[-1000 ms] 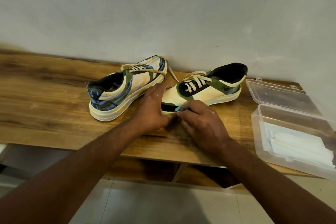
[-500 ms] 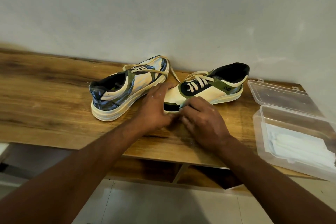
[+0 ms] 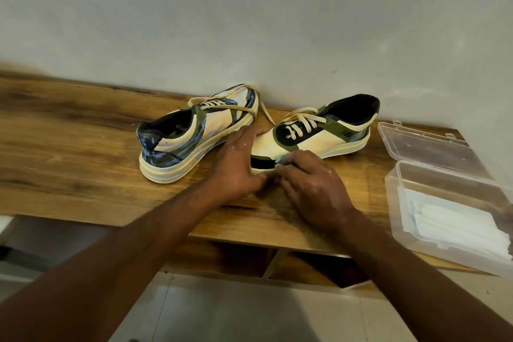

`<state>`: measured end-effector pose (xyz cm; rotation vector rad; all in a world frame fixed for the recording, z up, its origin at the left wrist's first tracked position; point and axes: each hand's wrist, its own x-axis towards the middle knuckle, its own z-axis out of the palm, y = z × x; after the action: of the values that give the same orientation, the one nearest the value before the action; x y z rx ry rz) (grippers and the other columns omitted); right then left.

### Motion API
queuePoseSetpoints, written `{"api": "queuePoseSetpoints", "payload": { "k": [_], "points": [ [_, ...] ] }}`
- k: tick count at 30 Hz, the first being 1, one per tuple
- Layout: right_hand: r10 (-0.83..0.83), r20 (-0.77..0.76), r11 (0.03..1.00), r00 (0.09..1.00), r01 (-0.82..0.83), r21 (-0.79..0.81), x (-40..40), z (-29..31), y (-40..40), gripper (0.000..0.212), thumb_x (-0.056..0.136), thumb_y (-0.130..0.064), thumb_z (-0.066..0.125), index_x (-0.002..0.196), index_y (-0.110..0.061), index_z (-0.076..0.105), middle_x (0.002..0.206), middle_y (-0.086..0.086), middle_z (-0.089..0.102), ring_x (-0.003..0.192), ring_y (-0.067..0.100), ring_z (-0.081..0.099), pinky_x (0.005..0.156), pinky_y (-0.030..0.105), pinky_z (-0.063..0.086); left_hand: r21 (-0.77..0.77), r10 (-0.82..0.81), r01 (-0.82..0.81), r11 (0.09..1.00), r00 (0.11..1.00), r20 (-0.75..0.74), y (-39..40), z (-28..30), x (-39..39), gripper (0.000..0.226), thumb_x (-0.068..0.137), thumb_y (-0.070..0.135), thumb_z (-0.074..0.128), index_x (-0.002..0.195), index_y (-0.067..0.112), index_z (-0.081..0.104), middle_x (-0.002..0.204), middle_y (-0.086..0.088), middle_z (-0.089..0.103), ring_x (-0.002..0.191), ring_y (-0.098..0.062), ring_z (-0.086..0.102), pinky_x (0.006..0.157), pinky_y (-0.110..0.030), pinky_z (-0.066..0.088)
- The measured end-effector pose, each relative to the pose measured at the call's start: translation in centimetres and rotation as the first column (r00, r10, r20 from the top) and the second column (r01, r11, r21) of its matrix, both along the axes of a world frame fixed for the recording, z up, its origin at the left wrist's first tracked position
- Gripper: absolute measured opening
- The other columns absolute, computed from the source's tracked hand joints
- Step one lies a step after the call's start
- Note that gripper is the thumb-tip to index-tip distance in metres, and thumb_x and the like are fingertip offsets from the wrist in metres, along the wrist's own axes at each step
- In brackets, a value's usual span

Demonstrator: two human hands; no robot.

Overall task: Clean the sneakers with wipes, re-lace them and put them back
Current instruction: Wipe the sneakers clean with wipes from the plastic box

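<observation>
The right hand [image 3: 311,183] has slid its pinched wipe [image 3: 281,161] back along the sneaker [image 3: 313,136]; the flat left hand [image 3: 236,164] still steadies the toe.

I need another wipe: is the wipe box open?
Open: the clear plastic box's lid is flipped back flat, white wipes exposed inside.

A dark "NB" logo — side of the right-hand sneaker [image 3: 319,133] — no other legible text.

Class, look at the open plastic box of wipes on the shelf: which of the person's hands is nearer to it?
Right. The right hand is at the toe of the right-hand sneaker, apart from the wipes box; the left hand rests on that toe's far side, farther from the box.
</observation>
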<state>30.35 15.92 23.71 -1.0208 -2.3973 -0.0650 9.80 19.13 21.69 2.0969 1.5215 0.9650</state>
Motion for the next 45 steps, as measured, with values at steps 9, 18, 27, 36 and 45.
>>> {"api": "queuePoseSetpoints", "payload": {
  "k": [9,18,27,36,45],
  "points": [
    [-0.044,0.01,0.998,0.999,0.044,-0.046,1.1,0.6,0.4,0.016,0.092,-0.013,0.07,0.104,-0.004,0.076,0.108,0.01,0.065,0.095,0.023,0.062,0.072,0.043,0.058,0.0,0.01,-0.01,1.0,1.0,0.009,0.2,-0.3,-0.1,0.094,0.062,0.052,0.092,0.143,0.032,0.049,0.138,0.008,0.056,0.128,-0.016,0.052,0.105,-0.04,0.049],
    [0.03,0.059,0.999,0.998,-0.029,-0.018,-1.4,0.1,-1.2,0.028,0.092,-0.011,0.067,0.117,-0.001,0.074,0.118,0.014,0.067,0.107,0.027,0.063,0.082,0.035,0.059,-0.011,0.007,-0.007,1.0,1.0,-0.01,0.0,-0.1,-0.2,0.088,0.066,0.025,0.089,0.143,0.031,0.047,0.139,0.006,0.055,0.13,-0.016,0.049,0.106,-0.045,0.049],
    [-0.061,-0.027,0.998,0.998,0.06,-0.007,0.0,0.1,-0.3,0.02,0.09,-0.01,0.07,0.108,-0.003,0.076,0.109,0.013,0.067,0.097,0.026,0.064,0.077,0.041,0.06,-0.001,0.033,-0.033,0.999,0.999,-0.007,-0.3,0.3,0.4,0.091,0.067,0.039,0.093,0.144,0.028,0.048,0.141,0.007,0.054,0.131,-0.016,0.049,0.107,-0.038,0.047],
    [-0.081,-0.038,0.997,0.996,0.08,-0.015,1.9,0.8,0.7,0.016,0.087,-0.007,0.077,0.102,-0.004,0.076,0.108,0.011,0.066,0.096,0.023,0.063,0.072,0.041,0.06,-0.027,0.025,-0.025,0.999,1.0,-0.017,-0.4,0.8,0.4,0.096,0.064,0.048,0.095,0.145,0.026,0.049,0.141,0.005,0.055,0.13,-0.017,0.049,0.107,-0.036,0.046],
    [-0.317,-0.413,0.947,0.854,0.266,-0.178,2.8,0.6,0.4,0.017,0.082,-0.003,0.082,0.097,-0.009,0.079,0.1,0.001,0.069,0.086,0.012,0.065,0.07,0.033,0.062,-0.045,0.05,-0.052,0.998,0.998,-0.029,-0.5,1.3,0.8,0.097,0.064,0.048,0.097,0.145,0.029,0.048,0.142,0.009,0.053,0.132,-0.014,0.047,0.109,-0.032,0.042]
  ]
}}
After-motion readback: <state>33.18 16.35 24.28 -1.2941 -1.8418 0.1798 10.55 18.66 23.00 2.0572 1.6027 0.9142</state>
